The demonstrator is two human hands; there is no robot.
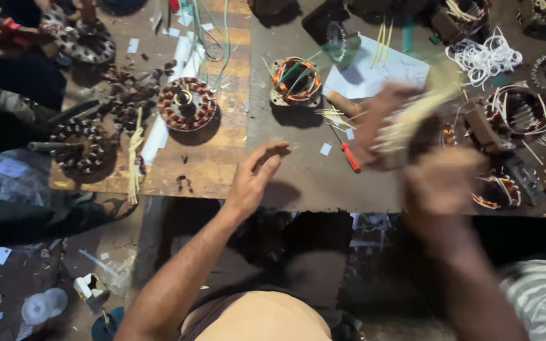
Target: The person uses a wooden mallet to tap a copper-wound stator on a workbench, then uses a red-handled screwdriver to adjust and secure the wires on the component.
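The left hand (255,180) reaches over the desk (298,170), open and empty, fingers loosely curled. The right hand (440,183) is blurred; whether it grips the pale sticks (412,117) just beyond it, I cannot tell. One red screwdriver (349,155) lies between both hands.

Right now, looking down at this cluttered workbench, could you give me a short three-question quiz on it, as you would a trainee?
1. True or false: the left hand grips the small red-handled screwdriver.
2. Which lies nearer the left hand: the round copper-wound motor stator or the tangle of white cord?
3. What does the blurred right hand seem to hold?

Key
1. False; the hand is empty, fingers curled on the grey tabletop.
2. The stator.
3. Apparently a bundle of pale thin sticks; blur hides the grip.
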